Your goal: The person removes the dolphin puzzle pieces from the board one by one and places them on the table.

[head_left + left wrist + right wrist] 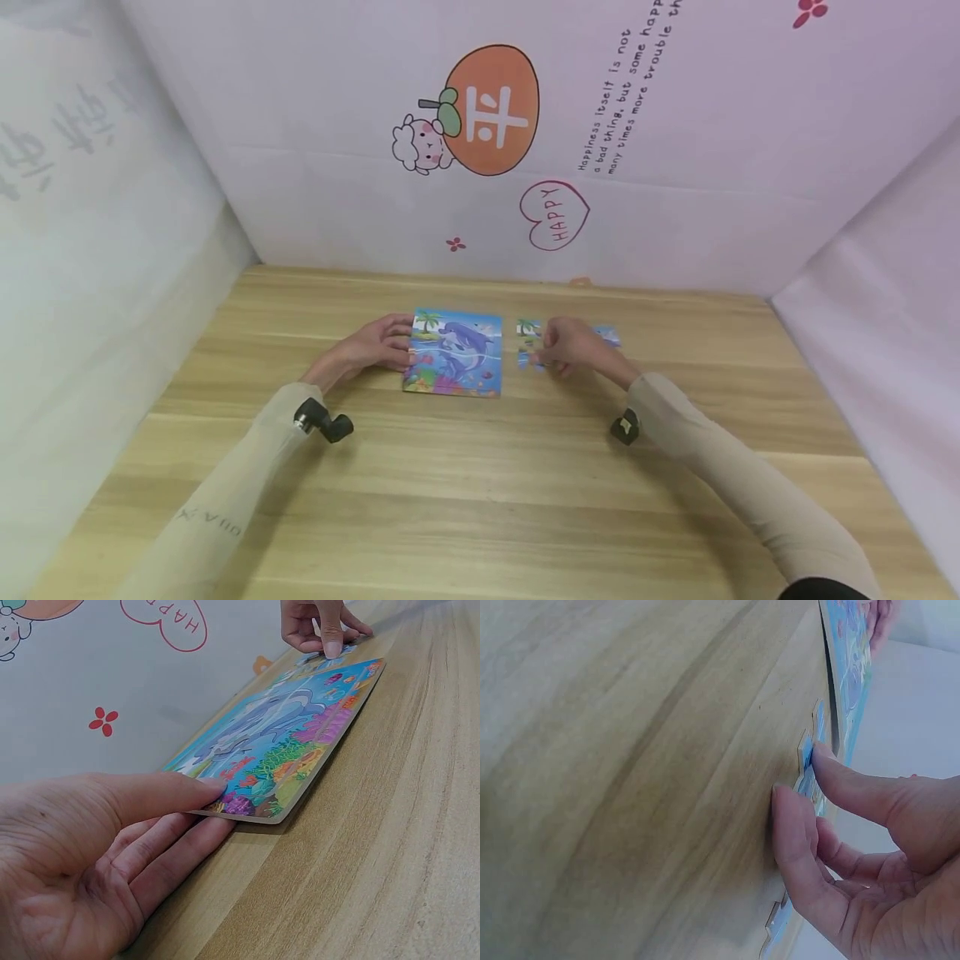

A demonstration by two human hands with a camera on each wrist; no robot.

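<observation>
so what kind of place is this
Probably a small staged tabletop booth, not a lived-in room: a light wooden table closed in by white sheeting printed with cartoons, holding only a colourful dolphin jigsaw board and loose pieces.

Wood table (480, 500); backdrop w/ "HAPPY" heart (555, 215).
</observation>
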